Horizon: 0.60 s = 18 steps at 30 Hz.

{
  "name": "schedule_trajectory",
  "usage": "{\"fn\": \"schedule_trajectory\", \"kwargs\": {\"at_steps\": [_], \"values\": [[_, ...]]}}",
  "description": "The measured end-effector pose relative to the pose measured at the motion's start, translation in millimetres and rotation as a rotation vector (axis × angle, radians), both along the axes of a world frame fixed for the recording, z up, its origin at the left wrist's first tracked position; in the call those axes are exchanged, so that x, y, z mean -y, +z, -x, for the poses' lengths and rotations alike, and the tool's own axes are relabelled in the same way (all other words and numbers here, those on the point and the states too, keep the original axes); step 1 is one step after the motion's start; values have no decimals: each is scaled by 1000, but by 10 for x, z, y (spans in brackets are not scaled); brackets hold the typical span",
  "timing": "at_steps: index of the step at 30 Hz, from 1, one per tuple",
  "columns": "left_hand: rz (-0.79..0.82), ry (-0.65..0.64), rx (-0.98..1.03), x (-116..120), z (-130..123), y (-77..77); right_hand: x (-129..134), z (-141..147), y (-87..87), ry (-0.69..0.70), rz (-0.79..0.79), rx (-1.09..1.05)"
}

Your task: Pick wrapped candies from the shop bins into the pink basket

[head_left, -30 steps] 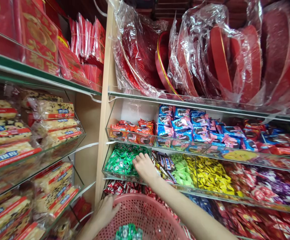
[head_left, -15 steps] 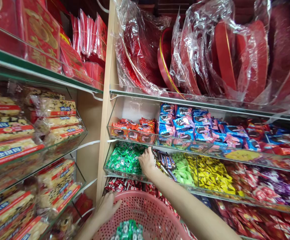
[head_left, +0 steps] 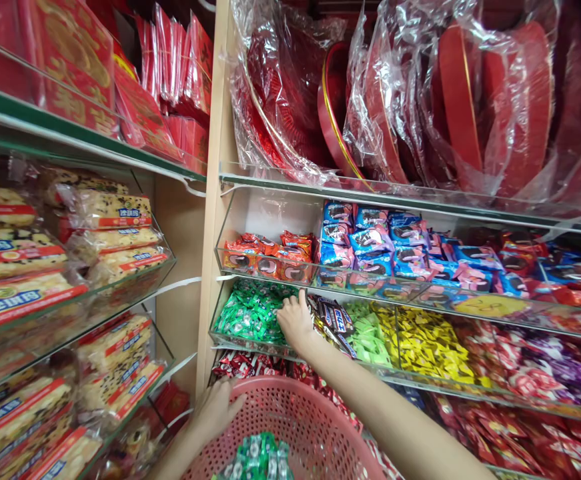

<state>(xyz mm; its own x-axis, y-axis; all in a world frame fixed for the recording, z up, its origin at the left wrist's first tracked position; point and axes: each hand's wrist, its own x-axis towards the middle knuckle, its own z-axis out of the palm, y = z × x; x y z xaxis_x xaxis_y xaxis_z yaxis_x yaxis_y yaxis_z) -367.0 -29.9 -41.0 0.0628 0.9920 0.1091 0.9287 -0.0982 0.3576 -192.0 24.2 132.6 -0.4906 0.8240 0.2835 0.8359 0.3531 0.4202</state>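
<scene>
Pink basket (head_left: 315, 417) in left hand (head_left: 217, 410), right hand (head_left: 296, 323) at green candies (head_left: 247, 312)

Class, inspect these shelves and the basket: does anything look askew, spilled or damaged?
Nothing looks spilled or damaged on the shelves or in the basket. The blue packets look slightly untidy: neatly stacked at picture left, tumbled askew farther right.

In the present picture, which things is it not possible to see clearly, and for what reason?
All in the head view:
- Right hand: its fingertips are turned away, so any candy in them is hidden.
- Left hand: part lies beyond the rim of the pink perforated basket, its grip unclear.
- Basket's near side: cut off by the bottom edge.
- Yellow oval label: its writing is too blurred.
- Upper right corner: lost in darkness.
</scene>
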Motion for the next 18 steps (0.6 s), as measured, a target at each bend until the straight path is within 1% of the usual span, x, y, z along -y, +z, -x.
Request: {"fn": "schedule_trajectory", "kwargs": {"at_steps": [5,9,11,12,14,16,18], "values": [[4,-1,6,12,-12,36,44,-25,23,79,-44,-91],[19,8,5,37,-38,94,32,-56,-1,196,-86,-110],[24,8,7,46,-45,112,1,-87,-36,255,-76,-182],[26,7,8,50,-47,118,-16,-106,-57,285,-59,-253],[29,10,10,57,-49,124,-40,-139,-104,358,-8,-471],[31,12,10,61,-51,128,-31,-157,-155,435,48,-761],[35,14,10,60,-52,132,35,-149,-213,472,130,-1093]]}}
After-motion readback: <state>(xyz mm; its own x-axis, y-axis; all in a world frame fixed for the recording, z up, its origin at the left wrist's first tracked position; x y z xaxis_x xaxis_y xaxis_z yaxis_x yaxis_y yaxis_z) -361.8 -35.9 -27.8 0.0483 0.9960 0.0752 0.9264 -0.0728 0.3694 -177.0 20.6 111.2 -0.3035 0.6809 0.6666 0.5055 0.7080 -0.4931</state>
